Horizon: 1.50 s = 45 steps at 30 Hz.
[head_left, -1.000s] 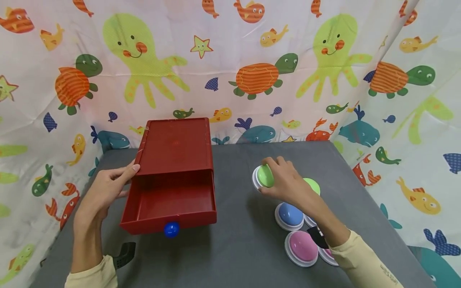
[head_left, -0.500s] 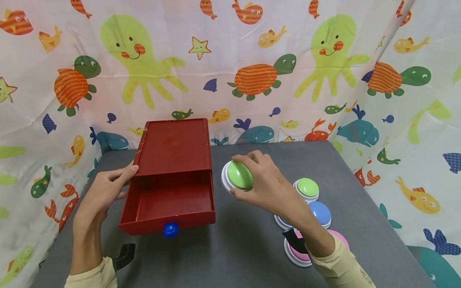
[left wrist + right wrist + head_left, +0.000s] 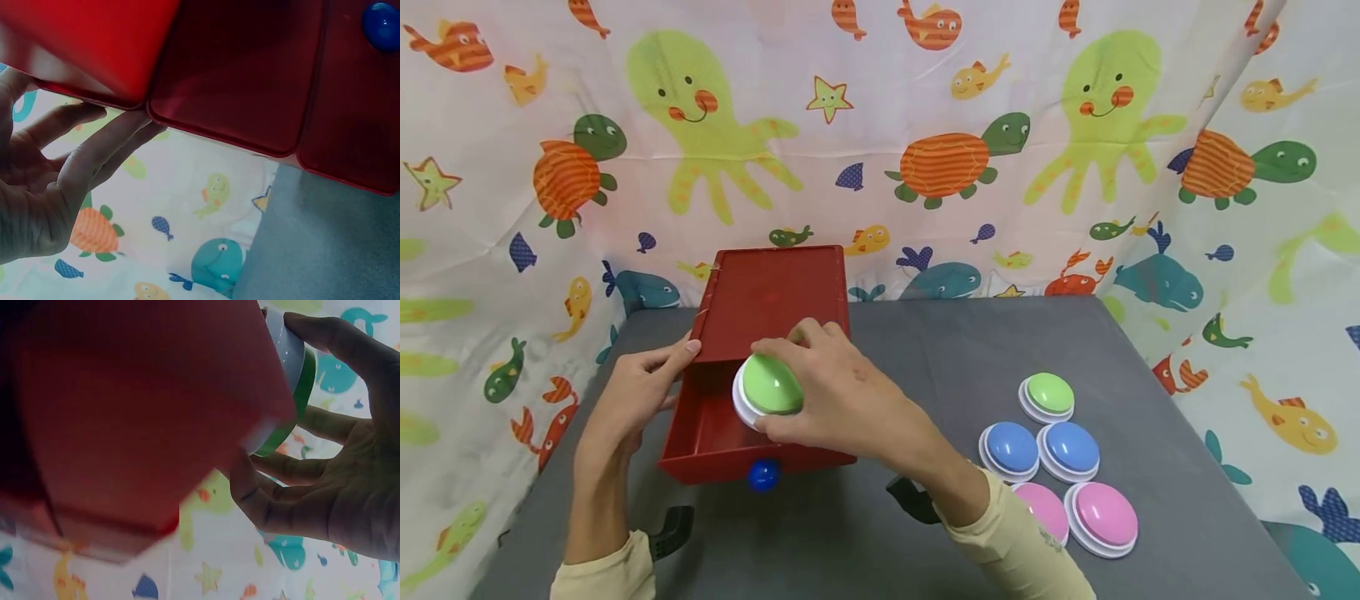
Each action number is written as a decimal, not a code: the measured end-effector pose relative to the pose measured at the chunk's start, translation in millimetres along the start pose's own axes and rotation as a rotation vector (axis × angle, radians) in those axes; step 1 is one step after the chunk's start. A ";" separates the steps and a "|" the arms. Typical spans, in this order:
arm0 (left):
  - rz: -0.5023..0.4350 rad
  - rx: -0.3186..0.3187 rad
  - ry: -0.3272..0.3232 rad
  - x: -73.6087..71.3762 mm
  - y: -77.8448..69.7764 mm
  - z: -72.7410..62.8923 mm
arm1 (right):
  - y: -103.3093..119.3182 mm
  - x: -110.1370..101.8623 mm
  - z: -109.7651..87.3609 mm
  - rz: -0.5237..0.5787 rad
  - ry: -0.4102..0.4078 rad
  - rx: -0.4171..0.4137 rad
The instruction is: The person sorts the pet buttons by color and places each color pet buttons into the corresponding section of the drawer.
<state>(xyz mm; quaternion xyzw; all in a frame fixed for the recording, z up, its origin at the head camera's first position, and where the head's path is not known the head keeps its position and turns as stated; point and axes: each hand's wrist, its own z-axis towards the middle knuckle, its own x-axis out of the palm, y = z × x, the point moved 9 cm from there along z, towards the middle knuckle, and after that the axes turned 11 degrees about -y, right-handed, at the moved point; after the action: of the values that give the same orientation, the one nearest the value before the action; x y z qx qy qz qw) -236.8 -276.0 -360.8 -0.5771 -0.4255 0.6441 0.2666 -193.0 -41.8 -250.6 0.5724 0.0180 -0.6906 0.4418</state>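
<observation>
A red box stands on the grey table with its front drawer pulled out; a blue round knob is on the drawer's front. My left hand touches the box's left side, thumb at the upper front corner. The left wrist view shows its fingers fairly straight against the box. My right hand pinches a round push button with a green dome and white base, tilted above the open drawer. In the right wrist view, the red box hides part of that button.
On the right of the table stand more dome buttons: a green one, two blue ones and two pink ones. My right sleeve partly covers one pink button. A sea-animal curtain surrounds the table's back and sides.
My right hand has lifted the green button from the right of the table and carried it left to above the drawer. The left hand has stayed against the box.
</observation>
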 end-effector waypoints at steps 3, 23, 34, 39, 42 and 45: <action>-0.005 0.008 0.006 3.1 -0.9 1.2 | 10.5 12.1 8.0 -0.062 0.020 -0.030; -0.039 -0.034 -0.016 -0.2 0.0 0.0 | 49.0 67.8 34.8 -0.366 0.194 -0.141; -0.043 -0.030 -0.028 -0.7 -3.7 0.3 | 48.6 85.3 45.7 -0.375 0.292 -0.149; -0.046 -0.027 -0.024 1.0 -3.2 0.8 | 44.6 91.7 46.6 -0.376 0.341 -0.132; -0.053 -0.033 -0.018 0.9 -0.7 0.9 | 42.2 94.9 46.0 -0.347 0.381 -0.107; -0.059 -0.028 -0.012 0.8 0.2 1.1 | 39.3 96.4 44.9 -0.320 0.413 -0.068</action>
<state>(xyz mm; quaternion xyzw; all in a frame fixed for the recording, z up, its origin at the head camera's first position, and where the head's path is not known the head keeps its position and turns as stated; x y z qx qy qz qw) -238.0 -275.8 -361.4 -0.5642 -0.4529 0.6333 0.2747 -198.5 -146.4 -294.0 0.6758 0.2214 -0.6193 0.3328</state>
